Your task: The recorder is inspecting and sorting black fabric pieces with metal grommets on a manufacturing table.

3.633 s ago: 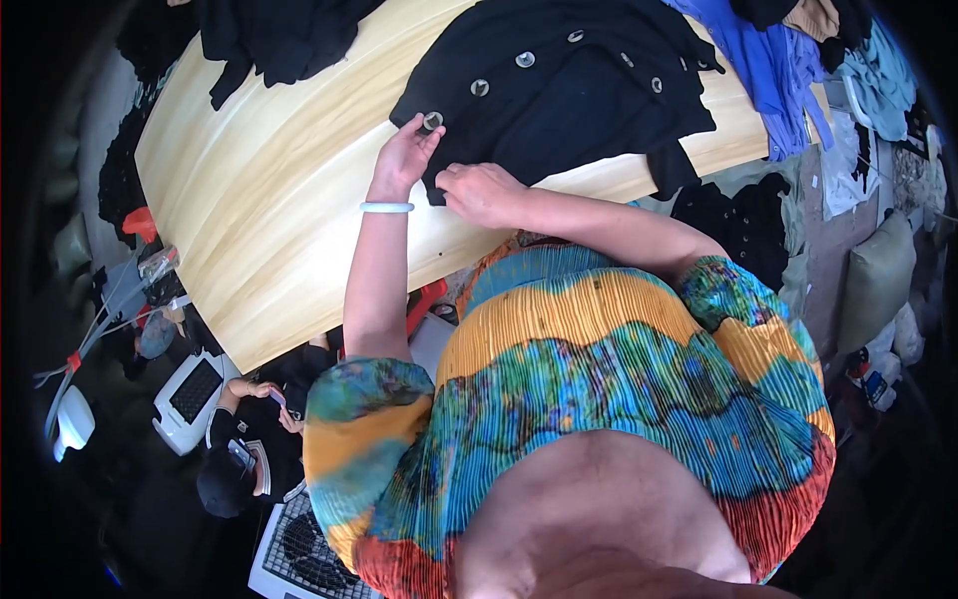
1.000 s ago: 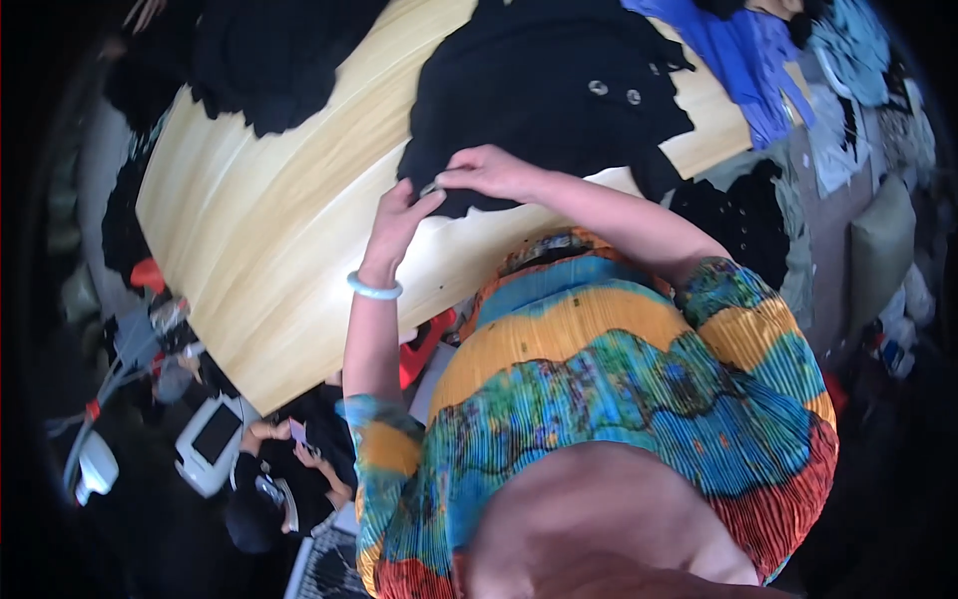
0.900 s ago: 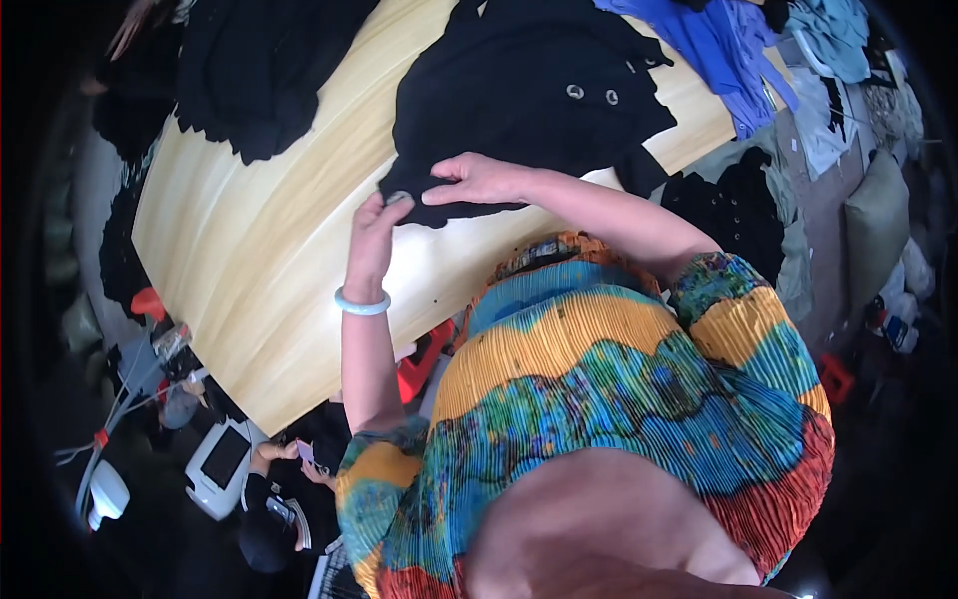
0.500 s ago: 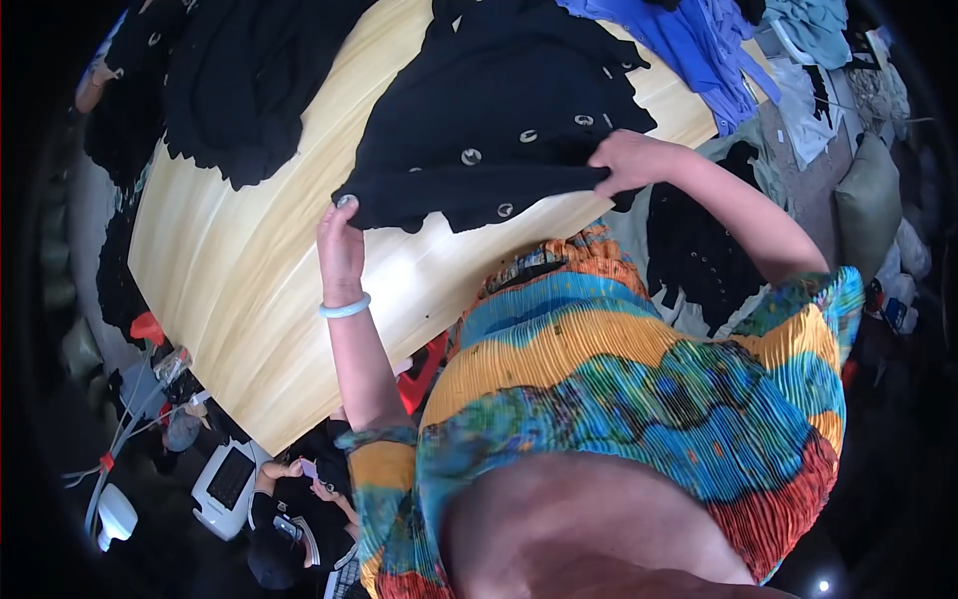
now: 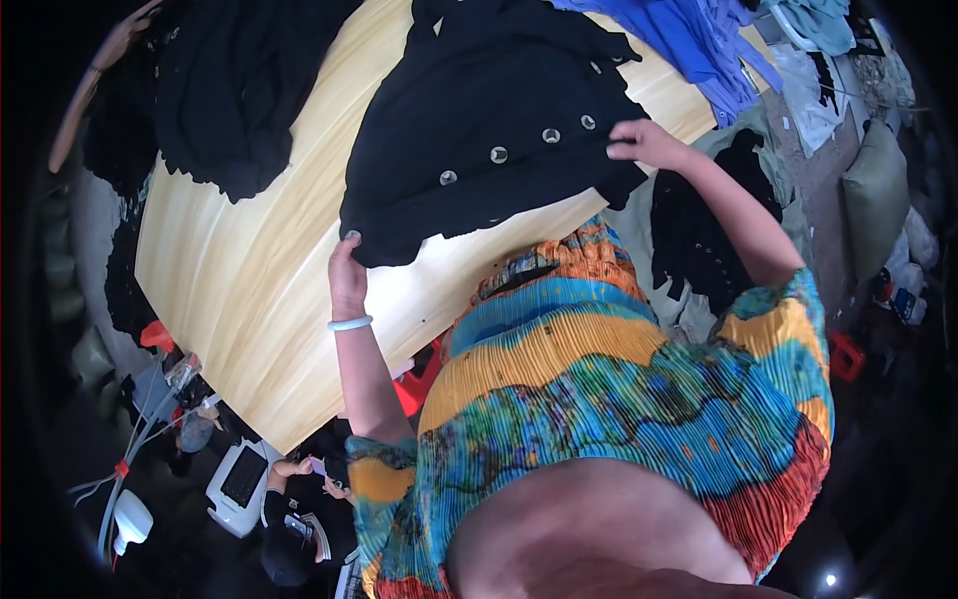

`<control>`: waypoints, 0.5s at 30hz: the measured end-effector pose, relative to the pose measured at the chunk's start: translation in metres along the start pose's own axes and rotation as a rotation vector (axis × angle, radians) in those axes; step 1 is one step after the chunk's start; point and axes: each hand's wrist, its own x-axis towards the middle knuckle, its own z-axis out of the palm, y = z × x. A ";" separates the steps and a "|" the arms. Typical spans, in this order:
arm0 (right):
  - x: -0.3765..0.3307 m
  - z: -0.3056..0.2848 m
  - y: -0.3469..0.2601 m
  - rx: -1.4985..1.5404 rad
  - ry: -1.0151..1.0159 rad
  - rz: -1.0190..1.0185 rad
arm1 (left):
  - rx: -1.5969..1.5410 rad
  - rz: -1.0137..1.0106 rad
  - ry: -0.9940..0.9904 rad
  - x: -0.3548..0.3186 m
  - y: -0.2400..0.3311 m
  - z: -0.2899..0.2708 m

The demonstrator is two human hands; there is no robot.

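A black garment [image 5: 469,110] lies spread on the pale wooden table in front of me. Several round, ring-like metallic pieces run in a slanting row above its near hem. My left hand [image 5: 347,272] pinches the hem's near left corner, thumb on top and the other fingers mostly hidden. Over the right edge of the cloth, my right hand [image 5: 647,145] hovers or rests with thumb and forefinger slightly apart and nothing visible between them. Whether it touches the cloth is hard to tell.
More black clothing [image 5: 225,100] lies on the table's [image 5: 230,290] left side, blue-violet garments [image 5: 689,50] at its far right. Dark clothes [image 5: 699,240] lie beyond the right edge. Another person's arm [image 5: 85,105] reaches in far left; a seated person [image 5: 299,509] holds a phone, lower left.
The lifted near hem has come down flat, and the ring-like pieces show more fully. My left hand has moved nearer to me with the corner. My right hand has let go and shifted slightly right.
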 end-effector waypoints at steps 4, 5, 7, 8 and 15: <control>0.049 0.015 0.046 0.432 0.482 0.308 | 0.032 -0.101 -0.018 0.001 -0.007 0.001; 0.056 0.018 0.050 0.439 0.477 0.310 | 0.022 -0.096 -0.002 -0.001 -0.008 0.004; 0.068 0.024 0.056 0.135 0.545 0.446 | 0.018 -0.090 0.018 -0.004 -0.008 0.011; 0.072 0.025 0.057 0.130 0.587 0.429 | 0.028 -0.089 0.021 -0.004 -0.006 0.015; 0.059 0.016 0.032 -0.110 0.547 0.286 | 0.016 -0.047 -0.041 -0.005 -0.001 0.003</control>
